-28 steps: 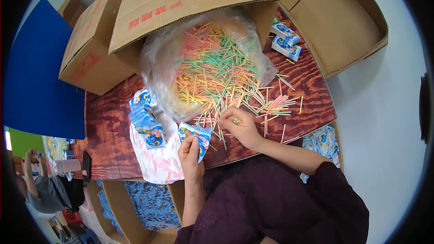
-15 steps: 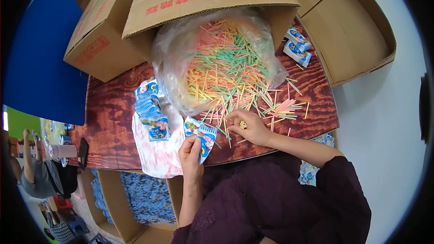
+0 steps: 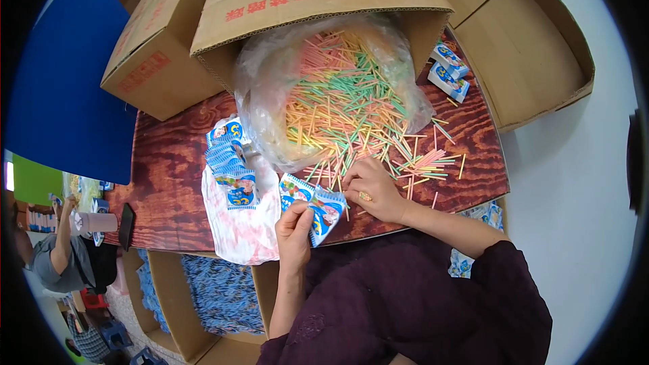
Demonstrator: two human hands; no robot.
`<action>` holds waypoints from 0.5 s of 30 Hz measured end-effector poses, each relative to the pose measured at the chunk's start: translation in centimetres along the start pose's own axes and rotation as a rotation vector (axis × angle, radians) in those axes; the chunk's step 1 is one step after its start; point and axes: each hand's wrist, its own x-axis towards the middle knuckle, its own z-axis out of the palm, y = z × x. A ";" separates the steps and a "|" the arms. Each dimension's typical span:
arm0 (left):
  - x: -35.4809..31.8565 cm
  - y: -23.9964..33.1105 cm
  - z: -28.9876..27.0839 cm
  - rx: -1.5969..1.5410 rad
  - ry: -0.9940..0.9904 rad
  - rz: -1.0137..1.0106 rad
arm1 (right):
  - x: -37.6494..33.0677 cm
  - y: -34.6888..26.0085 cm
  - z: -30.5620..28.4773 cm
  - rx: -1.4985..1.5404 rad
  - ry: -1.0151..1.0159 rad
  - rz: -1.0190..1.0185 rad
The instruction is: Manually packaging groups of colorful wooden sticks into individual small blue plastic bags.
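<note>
My left hand (image 3: 295,231) holds a small blue and white packet (image 3: 318,208) with its mouth spread open, just above the table's near edge. My right hand (image 3: 371,187), with a ring on one finger, rests on the dark wood-grain table (image 3: 169,182) right beside the packet, fingers pinched on loose coloured sticks (image 3: 419,162). A heap of pink, green, yellow and orange sticks (image 3: 338,101) spills from a clear plastic bag (image 3: 263,88) directly beyond my hands.
A row of flat blue packets (image 3: 228,162) lies on a pink and white bag (image 3: 240,223) at left. Two filled packets (image 3: 447,71) sit far right. Cardboard boxes (image 3: 155,47) ring the table. A phone (image 3: 126,226) lies at the left edge; another person (image 3: 64,257) sits lower left.
My right hand has slid a little toward me and left, closer to the packet. My left hand keeps the packet in the same place. The view shifted slightly.
</note>
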 end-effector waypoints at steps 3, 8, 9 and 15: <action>-0.1 0.2 0.3 0.047 -0.099 0.081 | 0.4 -0.5 -0.6 -0.086 0.014 0.045; -0.1 0.3 0.3 0.084 -0.117 0.094 | 0.6 1.5 -0.7 0.018 0.079 0.248; -0.2 0.2 0.2 0.102 -0.123 0.082 | 0.6 1.8 -0.9 0.125 0.068 0.413; 0.1 0.1 0.7 0.129 -0.128 0.071 | 3.2 -1.8 -3.4 1.116 0.278 0.783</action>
